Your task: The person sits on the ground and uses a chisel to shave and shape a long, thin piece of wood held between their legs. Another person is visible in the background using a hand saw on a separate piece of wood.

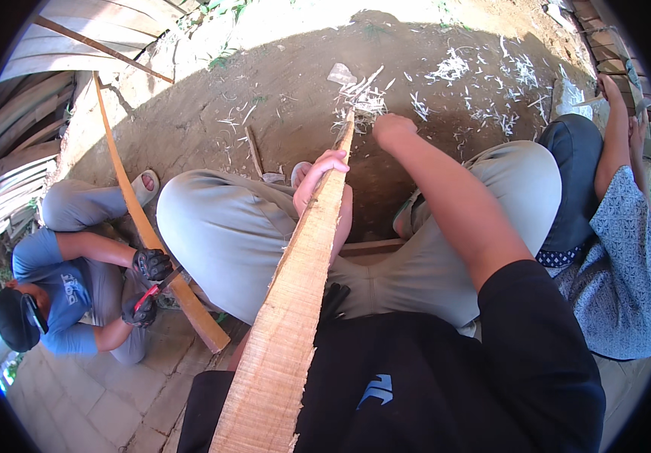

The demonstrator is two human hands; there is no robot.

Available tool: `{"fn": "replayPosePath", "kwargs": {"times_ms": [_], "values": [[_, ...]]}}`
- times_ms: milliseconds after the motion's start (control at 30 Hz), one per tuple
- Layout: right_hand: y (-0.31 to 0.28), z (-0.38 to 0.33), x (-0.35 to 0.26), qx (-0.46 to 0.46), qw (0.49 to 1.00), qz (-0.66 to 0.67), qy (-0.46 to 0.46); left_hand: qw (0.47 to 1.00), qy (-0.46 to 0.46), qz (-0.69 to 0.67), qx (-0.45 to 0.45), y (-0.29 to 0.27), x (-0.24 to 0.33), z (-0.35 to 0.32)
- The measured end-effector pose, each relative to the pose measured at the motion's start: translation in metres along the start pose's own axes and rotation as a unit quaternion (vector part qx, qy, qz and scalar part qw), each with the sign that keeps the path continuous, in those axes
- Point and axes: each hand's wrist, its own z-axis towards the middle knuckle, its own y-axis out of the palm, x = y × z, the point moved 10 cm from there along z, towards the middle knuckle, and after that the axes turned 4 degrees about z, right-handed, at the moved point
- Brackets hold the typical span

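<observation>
Left hand (319, 177) wraps closed around a long wooden slat (295, 302) across the lap; right hand (393, 130), fist closed near its far tip, contents indiscernible; shavings (484, 90) litter the dirt ground (280, 98).

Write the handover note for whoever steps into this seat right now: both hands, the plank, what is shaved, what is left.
Left hand: grip wrapped around the wooden plank near its narrow far end, steadying it.
Right hand: closed in a fist by the plank's tip; whatever it holds is hidden.
Plank: long and pale, running from the lap out over the legs, tapering to a point above the dirt ground.
Done: wood shavings litter the ground beyond the tip; the near face looks rough-cut with ragged edges.
Left: probably more trimming along the edges.
Nearby: a co-worker on the left, in dark gloves, works another long strip.
</observation>
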Motion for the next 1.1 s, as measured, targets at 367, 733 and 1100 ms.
{"fn": "replayPosePath", "kwargs": {"times_ms": [367, 733, 1100], "values": [[-0.008, -0.029, -0.026, -0.168, 0.951, -0.222, -0.137, 0.992, -0.097, 0.038, 0.073, -0.002, 0.016, -0.003], [-0.032, -0.046, -0.023, -0.082, 0.982, -0.157, -0.065, 0.992, -0.105, 0.056, 0.043, -0.001, 0.019, -0.003], [-0.018, -0.036, -0.016, 0.003, 0.997, -0.046, -0.054, 0.987, -0.151, 0.009, 0.056, 0.003, 0.012, -0.007]]}}
